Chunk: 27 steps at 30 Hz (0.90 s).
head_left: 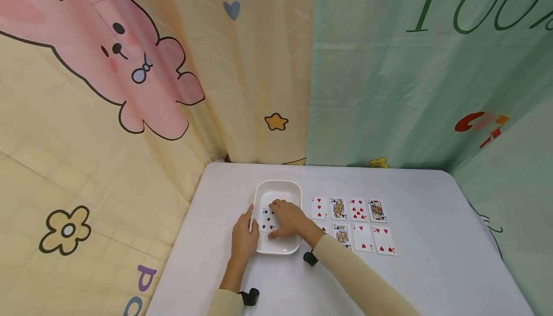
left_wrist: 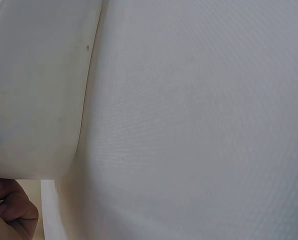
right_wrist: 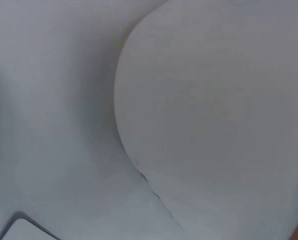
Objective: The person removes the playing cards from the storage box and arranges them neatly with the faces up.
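Note:
A white tray point(head_left: 278, 185) stands on the table in the head view. Its left rim is gripped by my left hand point(head_left: 245, 234), thumb inside and fingers along the outer wall. Inside the tray lies a face-up playing card point(head_left: 267, 219) with black spades. My right hand point(head_left: 290, 219) reaches in over the right rim and holds this card, fingers at its far end and thumb at its near end; the palm side is hidden. In the left wrist view, curled fingers point(left_wrist: 14, 210) show below the tray's outer wall point(left_wrist: 39, 90). The right wrist view is mostly tray wall point(right_wrist: 214, 110).
Right of the tray, face-up playing cards point(head_left: 358, 209) lie in two rows on the white table point(head_left: 432, 239), the near row partly behind my right forearm. Each wrist bears a small black device point(head_left: 250, 297). Printed curtains point(head_left: 259, 66) hang close around the table.

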Available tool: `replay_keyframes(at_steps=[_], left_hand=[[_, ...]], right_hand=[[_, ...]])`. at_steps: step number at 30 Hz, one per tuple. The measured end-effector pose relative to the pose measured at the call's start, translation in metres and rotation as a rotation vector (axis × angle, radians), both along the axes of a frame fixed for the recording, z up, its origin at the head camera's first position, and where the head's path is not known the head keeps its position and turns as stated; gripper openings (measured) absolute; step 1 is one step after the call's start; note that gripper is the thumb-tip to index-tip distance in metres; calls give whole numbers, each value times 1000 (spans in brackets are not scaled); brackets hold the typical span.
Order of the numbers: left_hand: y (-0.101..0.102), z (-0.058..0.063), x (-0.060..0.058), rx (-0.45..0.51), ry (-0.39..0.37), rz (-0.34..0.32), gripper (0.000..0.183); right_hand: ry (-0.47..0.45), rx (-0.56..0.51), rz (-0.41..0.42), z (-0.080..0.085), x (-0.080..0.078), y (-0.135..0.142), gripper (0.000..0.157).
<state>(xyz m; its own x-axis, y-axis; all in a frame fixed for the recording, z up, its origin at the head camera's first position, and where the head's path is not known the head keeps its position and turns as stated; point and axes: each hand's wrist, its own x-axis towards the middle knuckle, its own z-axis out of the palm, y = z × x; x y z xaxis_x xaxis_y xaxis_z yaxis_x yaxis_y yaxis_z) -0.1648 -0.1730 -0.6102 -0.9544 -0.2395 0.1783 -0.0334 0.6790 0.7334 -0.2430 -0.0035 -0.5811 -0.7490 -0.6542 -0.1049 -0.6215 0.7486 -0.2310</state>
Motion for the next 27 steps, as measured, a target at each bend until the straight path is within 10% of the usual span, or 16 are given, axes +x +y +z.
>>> replay_keyframes(at_steps=[11,27], left_hand=[[-1,-1,-1,11,7,-13,52],[1,2,0,8,4,7,52]], right_hand=[[35,81,-11,-14,2,-16,110],[-24,41,-70,-16,-2,-18,91]])
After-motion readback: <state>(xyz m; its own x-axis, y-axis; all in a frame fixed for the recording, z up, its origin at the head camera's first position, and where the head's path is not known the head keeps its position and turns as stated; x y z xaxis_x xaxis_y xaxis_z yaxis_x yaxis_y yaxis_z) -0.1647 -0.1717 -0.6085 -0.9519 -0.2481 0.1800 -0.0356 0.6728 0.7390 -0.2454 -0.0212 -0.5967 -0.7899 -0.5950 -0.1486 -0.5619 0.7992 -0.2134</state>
